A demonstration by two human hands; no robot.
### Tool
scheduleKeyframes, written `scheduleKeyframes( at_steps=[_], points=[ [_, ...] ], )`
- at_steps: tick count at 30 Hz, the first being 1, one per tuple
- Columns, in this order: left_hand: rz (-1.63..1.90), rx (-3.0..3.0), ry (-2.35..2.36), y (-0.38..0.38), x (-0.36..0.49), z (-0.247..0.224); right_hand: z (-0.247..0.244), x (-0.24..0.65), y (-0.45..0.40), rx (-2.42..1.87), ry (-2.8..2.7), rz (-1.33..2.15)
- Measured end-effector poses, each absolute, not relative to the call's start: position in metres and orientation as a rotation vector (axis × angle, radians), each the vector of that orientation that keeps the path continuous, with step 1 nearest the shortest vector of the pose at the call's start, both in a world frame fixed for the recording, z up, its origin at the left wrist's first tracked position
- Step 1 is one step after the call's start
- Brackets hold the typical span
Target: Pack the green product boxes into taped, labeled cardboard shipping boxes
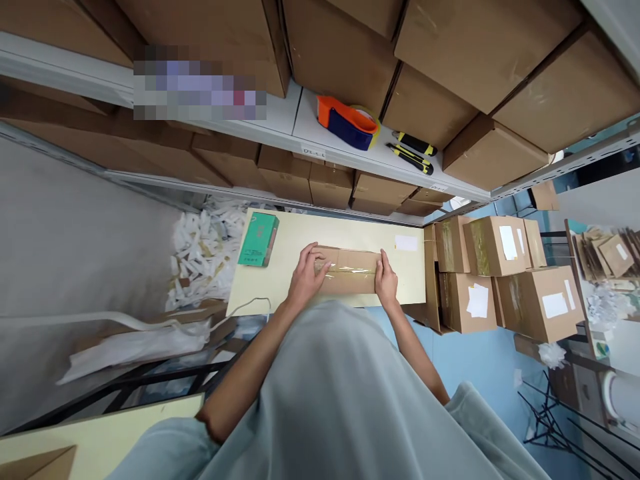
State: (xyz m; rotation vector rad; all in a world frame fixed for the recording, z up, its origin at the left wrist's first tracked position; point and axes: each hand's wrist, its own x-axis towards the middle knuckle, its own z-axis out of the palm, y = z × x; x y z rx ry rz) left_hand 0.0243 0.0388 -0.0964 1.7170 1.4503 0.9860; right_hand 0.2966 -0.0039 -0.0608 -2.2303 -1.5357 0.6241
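Note:
A brown cardboard box (pixel 347 283) lies on the pale yellow table (pixel 320 230), close to my body, with clear tape running along its top. My left hand (pixel 306 275) grips its left end, the thumb resting over the taped top. At the opposite end my right hand (pixel 385 277) is closed around the edge. To the left on the table sits a green box (pixel 258 239). Beyond my right hand a white label (pixel 405 243) lies flat on the tabletop.
Above the table runs a shelf holding large cartons (pixel 345 60), an orange and blue tape dispenser (pixel 349 123) and two utility knives (pixel 413 152). Sealed cartons (pixel 537 303) stack at the right. Paper scraps (pixel 200 250) heap at the left. A white cable (pixel 247 303) crosses the table's left corner.

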Motion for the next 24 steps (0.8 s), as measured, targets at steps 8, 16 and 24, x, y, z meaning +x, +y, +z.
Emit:
scheduleKeyframes(
  at_steps=[8,16,24],
  points=[
    [0.975,1.639,1.534,0.108,0.035,-0.094,-0.049,0.305,0.082,-2.253,-1.589,0.642],
    [0.975,1.639,1.524,0.100,0.027,-0.094,-0.060,0.302,0.065,-2.225,-1.603,0.649],
    [0.982,1.656,1.494,0.054,0.039,-0.100,-0.086,0.308,0.007,-2.258,-1.465,0.742]
  ],
)
